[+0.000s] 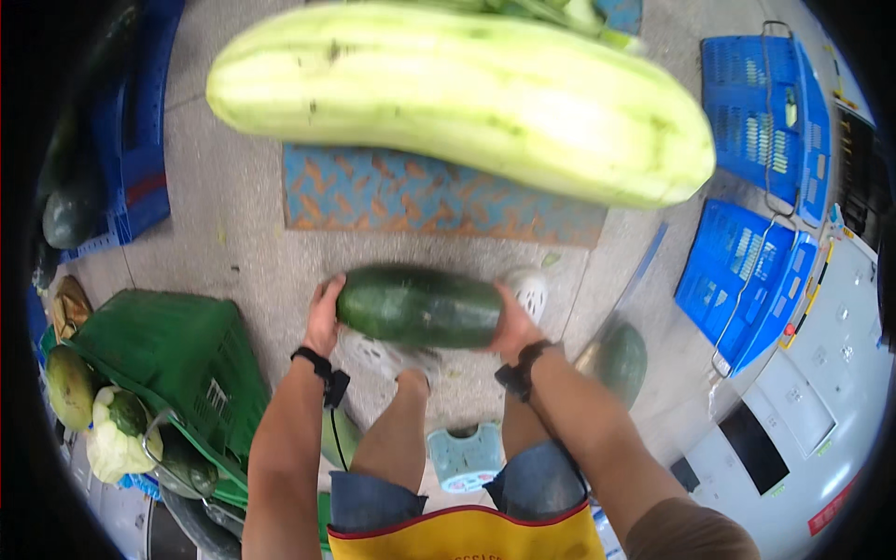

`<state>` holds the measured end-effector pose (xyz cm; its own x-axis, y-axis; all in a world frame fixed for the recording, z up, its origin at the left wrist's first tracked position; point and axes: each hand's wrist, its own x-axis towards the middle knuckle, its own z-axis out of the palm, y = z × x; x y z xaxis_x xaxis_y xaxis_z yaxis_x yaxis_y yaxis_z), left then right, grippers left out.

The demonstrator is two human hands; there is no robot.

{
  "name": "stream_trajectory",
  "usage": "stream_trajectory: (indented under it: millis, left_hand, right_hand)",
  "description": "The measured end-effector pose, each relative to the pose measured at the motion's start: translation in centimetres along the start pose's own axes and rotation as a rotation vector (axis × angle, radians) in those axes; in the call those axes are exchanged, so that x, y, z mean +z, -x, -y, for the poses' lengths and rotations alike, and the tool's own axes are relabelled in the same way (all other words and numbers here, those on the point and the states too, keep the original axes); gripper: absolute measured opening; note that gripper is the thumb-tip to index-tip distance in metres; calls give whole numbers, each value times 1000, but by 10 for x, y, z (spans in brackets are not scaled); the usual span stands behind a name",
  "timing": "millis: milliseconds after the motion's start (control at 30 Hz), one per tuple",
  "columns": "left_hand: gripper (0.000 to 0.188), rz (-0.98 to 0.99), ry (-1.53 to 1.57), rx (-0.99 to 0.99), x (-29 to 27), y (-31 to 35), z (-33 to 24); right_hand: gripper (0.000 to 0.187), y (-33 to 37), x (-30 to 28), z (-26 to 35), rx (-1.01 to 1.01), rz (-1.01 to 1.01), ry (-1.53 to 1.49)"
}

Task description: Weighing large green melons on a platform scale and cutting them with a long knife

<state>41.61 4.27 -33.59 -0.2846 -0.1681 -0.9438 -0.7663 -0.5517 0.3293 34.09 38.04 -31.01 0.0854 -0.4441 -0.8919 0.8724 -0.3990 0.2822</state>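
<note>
Both of my hands hold a long dark green winter melon (420, 306), lying crosswise over my shoes. My left hand (323, 315) presses its left end. My right hand (515, 322) is wrapped around the right end. Dark bands with small devices sit on both wrists. Beyond the melon, a much larger pale green gourd (467, 98) with a few dark marks spans the view, slightly blurred. Partly under it shows a blue tread plate (420, 201) worn to rust. A white shoe (529, 294) is beside my right hand.
A green crate (168, 345) stands at left, with gourds and a cauliflower-like vegetable (117, 448) near it. Blue baskets (747, 280) with wire handles are at right. Another dark green melon (621, 364) lies on the floor at right. A small light-blue stool (464, 457) is between my legs.
</note>
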Motion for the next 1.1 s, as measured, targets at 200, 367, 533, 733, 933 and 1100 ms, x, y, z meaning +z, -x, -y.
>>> stream_trajectory:
  millis: [200,367,533,733,933,1100]
  left_hand:
    - [53,86,87,135,10,124,-60]
    - [52,87,-11,234,45,269,-152]
    - [53,146,-63,489,132,318,-266]
    - [54,-8,-89,703,256,224,-376]
    - [64,-181,-223,598,290,91,-438]
    - [83,-310,-514,485,295,37,-445]
  right_hand:
    - [52,130,72,-6,16,-101,-24]
    - [69,298,159,22,-59,146,314]
    - [70,390,237,130,-103,148,510]
    - [63,337,308,307,-343,224,647]
    - [74,238,331,404,-234,172,643]
    - [104,198,323,422,90,-1,500]
